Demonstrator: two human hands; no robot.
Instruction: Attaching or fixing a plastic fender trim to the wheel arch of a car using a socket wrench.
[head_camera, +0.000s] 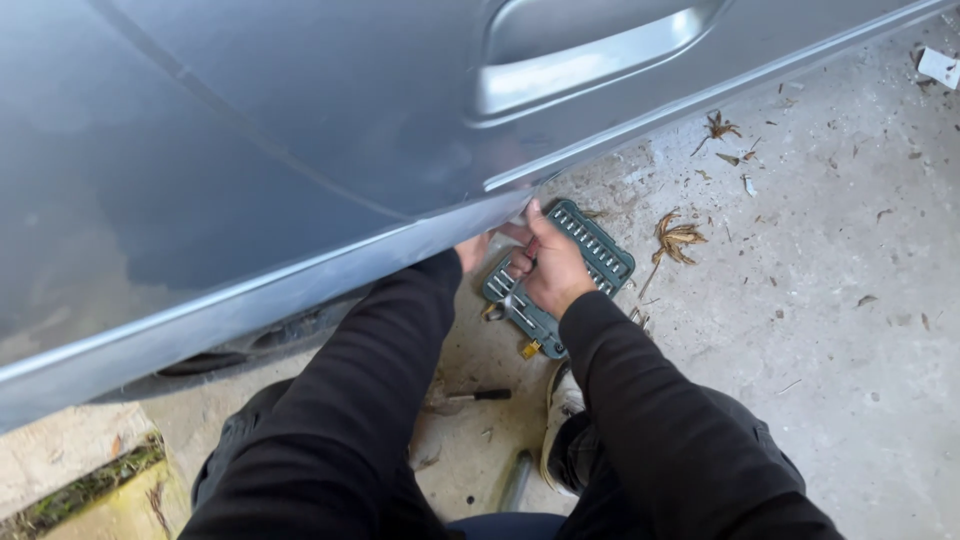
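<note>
Both your hands meet at the car door's (300, 150) lower edge: left hand (472, 250) mostly hidden, grip unclear, right hand (548, 265) curled above the green socket case (600, 250).

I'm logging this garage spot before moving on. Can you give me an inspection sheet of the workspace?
Surface: grey concrete floor, dusty.
Job's things: silver car door panel; green plastic bit-set case, open on the floor.
Clutter: dry brown leaves; black-handled tool lying by the knees.
Grippers: right hand grips the panel's lower edge; left hand mostly hidden behind it.
Cables: nothing seen.
Surroundings: black tyre under the panel.
</note>
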